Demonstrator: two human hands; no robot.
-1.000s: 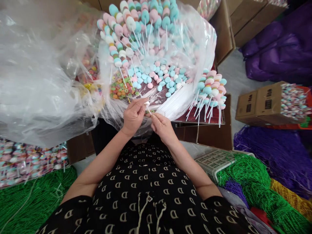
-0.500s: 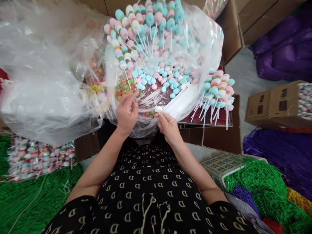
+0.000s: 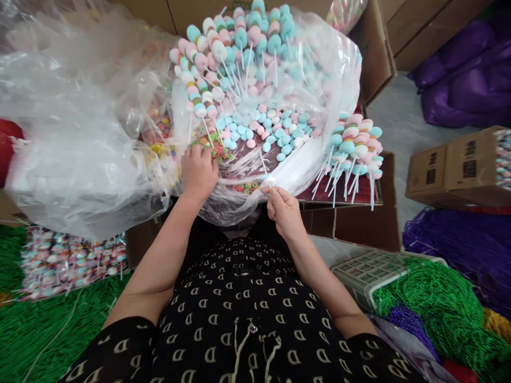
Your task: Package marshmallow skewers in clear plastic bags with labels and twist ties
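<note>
Head camera: left hand (image 3: 198,170) on the candy rings (image 3: 211,150), right hand (image 3: 284,210) pinching a white stick (image 3: 263,164)

From where I stand, a person in a black blouse (image 3: 239,298) with a pale letter print sits bent over a big clear plastic bag (image 3: 80,133). The left hand rests palm down, fingers curled into the heap of colored rings inside the bag's mouth; whether they are gripping a ring, I can't tell. The right hand is closed in a thumb-and-finger pinch at the stick's lower end, where a pale candy disc seems to sit, though the hand partly hides it. The stick stands up over the bag's front edge, just beside a bundle of bare sticks (image 3: 293,165).

Loose pink and blue candy discs (image 3: 271,130) lie in the bag, just above the hands, and finished candy skewers (image 3: 227,50) fan around its far side. More skewers (image 3: 353,143) rest on a dark red board (image 3: 343,196) to the right. Beyond lie a cardboard carton (image 3: 459,167), purple bead strands (image 3: 439,236), and a white plastic crate (image 3: 361,274) under green bead strands (image 3: 431,300).
</note>
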